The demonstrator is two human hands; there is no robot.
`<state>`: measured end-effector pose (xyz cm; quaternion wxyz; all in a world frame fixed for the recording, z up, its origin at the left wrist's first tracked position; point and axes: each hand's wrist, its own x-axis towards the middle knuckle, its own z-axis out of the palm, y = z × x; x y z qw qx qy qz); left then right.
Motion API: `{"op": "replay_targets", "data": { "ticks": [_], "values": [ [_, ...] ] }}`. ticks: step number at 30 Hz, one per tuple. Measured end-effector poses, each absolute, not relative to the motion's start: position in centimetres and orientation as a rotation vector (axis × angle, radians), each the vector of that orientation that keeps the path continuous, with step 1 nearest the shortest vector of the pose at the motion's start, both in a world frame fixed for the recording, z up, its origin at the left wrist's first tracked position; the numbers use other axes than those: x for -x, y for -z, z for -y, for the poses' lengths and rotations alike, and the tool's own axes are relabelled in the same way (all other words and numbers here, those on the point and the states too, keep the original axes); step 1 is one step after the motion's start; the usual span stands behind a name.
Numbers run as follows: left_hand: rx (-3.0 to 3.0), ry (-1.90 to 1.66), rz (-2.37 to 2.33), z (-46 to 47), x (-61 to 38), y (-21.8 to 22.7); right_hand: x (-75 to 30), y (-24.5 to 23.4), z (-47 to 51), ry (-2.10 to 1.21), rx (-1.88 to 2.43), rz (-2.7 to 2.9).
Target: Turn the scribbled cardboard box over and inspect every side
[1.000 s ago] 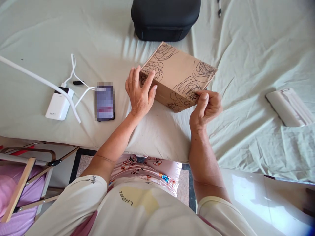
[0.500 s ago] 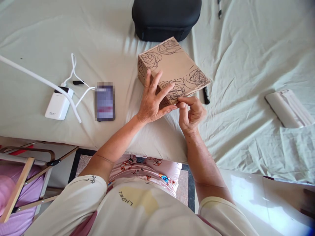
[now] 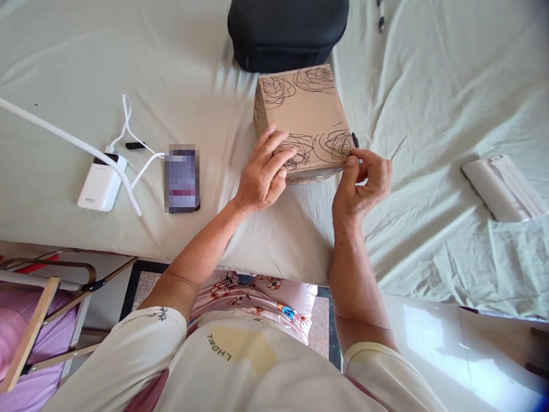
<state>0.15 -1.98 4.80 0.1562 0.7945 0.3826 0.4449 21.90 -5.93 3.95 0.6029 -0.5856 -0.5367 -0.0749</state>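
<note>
A brown cardboard box (image 3: 305, 111) with black scribbled swirls near the corners of its top stands on the cloth-covered table. My left hand (image 3: 261, 174) rests at its front left, fingers stretched over the top edge and the scribbles there. At the front right corner, my right hand (image 3: 362, 183) pinches the box's edge between thumb and forefinger. A black marker (image 3: 355, 139) shows just past the right side of the box, mostly hidden by the box and my right hand.
Behind the box sits a black zip case (image 3: 287, 34). To the left lie a phone (image 3: 182, 180), a white power bank (image 3: 103, 182) with a cable and a small black piece (image 3: 135, 146). A white packet (image 3: 504, 187) lies right; a pen (image 3: 381, 17) lies far back.
The box has turned, so its front edge now faces me more squarely. My right hand has moved right with the corner, and the marker is more covered.
</note>
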Motion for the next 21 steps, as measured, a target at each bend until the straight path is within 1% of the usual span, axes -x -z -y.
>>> {"op": "replay_targets", "data": {
  "ticks": [3,5,8,15,21],
  "values": [
    [-2.212,-1.281,-1.131,1.7,0.4,-5.1,-22.1,-4.2,6.1,0.165,1.332,1.236],
    [-2.165,-1.317,-1.153,1.4,0.7,-5.1,-22.0,-4.1,6.0,0.081,1.284,1.252],
    [-2.120,-1.374,-1.206,0.9,1.0,-4.5,-21.4,-4.0,6.1,-0.066,1.209,1.322],
    [-2.174,-1.537,-1.280,0.2,1.5,-2.8,-20.4,-4.0,6.7,-0.210,1.192,1.443],
    [-2.203,-1.432,-1.411,1.2,0.9,-3.7,-19.2,-3.8,7.1,-0.307,1.101,1.534]
  ]
}}
